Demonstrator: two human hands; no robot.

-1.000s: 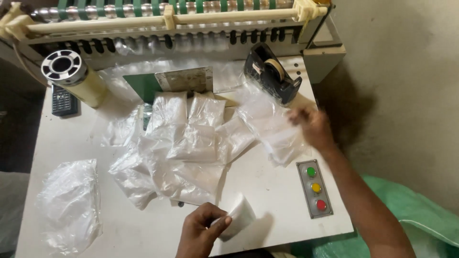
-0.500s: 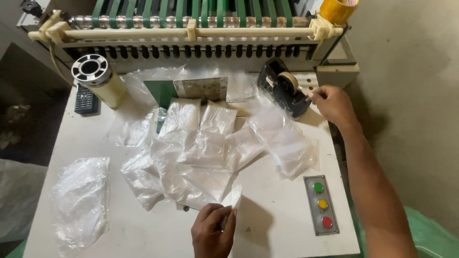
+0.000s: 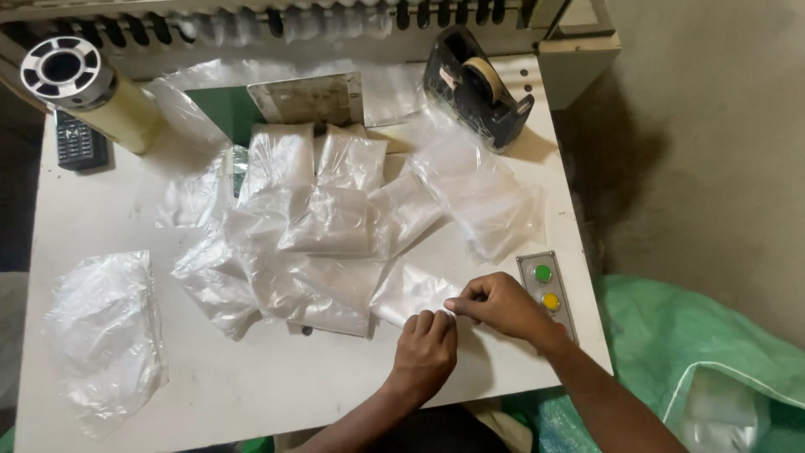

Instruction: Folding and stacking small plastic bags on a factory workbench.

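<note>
1. Left hand (image 3: 426, 346): near edge of the white worktop (image 3: 251, 394), fingers curled together, pinching the near corner of a small clear plastic bag (image 3: 408, 291).
2. Right hand (image 3: 501, 304): just right of the left hand, fingertips pinched together on the same bag corner; both hands touch.
3. Small clear plastic bag: lies flat on the worktop, right of centre, near end in the hands.
4. Control panel (image 3: 548, 289): right edge, green and yellow buttons visible.
5. Crumpled plastic sheet (image 3: 105, 331): near left.
6. Pile of clear bags (image 3: 319, 222): centre, overlapping.
7. Tape dispenser (image 3: 476, 87): far right, black.
8. Spool (image 3: 88, 88): far left, cream-coloured, lying tilted.
9. Calculator (image 3: 78, 143): far left edge.
</note>
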